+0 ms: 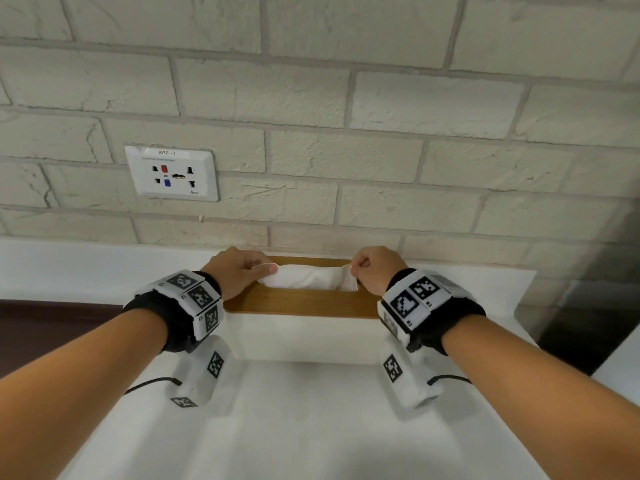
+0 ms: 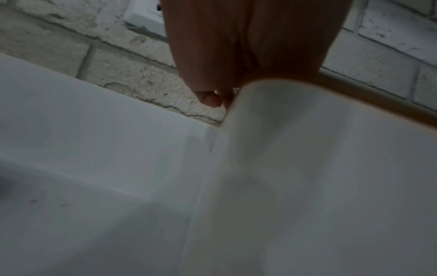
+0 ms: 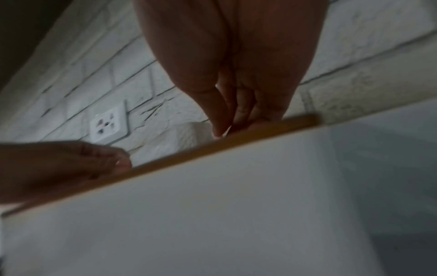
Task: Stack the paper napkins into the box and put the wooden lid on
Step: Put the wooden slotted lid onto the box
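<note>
Two hands were in the head view: the left hand (image 1: 239, 271) left of centre and the right hand (image 1: 375, 270) right of centre. Each wrist carried one band with black-and-white markers, so two bands. One white napkin (image 1: 308, 278) lay between the hands at mid-frame. One wooden lid (image 1: 298, 303) sat on one white box (image 1: 304, 337) just below centre. One wall socket (image 1: 172, 173) showed at the left of the frame. One worktop (image 1: 298, 427) filled the bottom.

Napkin (image 1: 308, 278) soft crinkled paper; lid (image 1: 298, 303) smooth matt wood; box (image 1: 304, 337) smooth white; wall (image 1: 346, 98) rough painted brick.
</note>
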{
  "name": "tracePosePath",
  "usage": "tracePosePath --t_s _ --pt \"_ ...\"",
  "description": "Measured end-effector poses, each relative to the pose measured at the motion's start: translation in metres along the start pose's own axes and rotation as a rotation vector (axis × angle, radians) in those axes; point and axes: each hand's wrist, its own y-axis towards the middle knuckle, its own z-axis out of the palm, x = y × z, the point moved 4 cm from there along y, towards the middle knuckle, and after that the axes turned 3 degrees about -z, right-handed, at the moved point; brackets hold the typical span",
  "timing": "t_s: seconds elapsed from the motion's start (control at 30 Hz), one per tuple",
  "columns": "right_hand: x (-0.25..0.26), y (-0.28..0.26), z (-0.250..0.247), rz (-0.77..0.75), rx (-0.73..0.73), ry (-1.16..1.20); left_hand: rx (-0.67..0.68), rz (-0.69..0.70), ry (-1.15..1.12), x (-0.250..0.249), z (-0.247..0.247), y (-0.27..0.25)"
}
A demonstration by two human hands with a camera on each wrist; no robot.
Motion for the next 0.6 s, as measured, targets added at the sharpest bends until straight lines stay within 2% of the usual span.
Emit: tracePosePath --t_s 0.2,0.33,0.47,0.53,0.6 --pt "-0.014 0.009 -0.008 0.14 0.039 0.232 -0.064 -0.005 0.065 -0.001 0.003 0.007" --pt "-0.022 0.005 -0.011 0.111 -0.016 0.213 -0.191 0.04 -0.032 -0.004 0.001 0.007" --pt "-0.02 -0.005 -0.009 0.073 0.047 0.065 -0.345 0.214 0.136 -0.037 0.002 -0.005" --pt "-0.015 -0.006 -0.007 0.055 0.064 0.008 -0.324 0.329 0.237 -0.059 0.012 -0.009" --pt "-0.01 -0.005 -0.005 0.035 0.072 -0.02 -0.246 0.39 0.283 -0.078 0.025 -0.008"
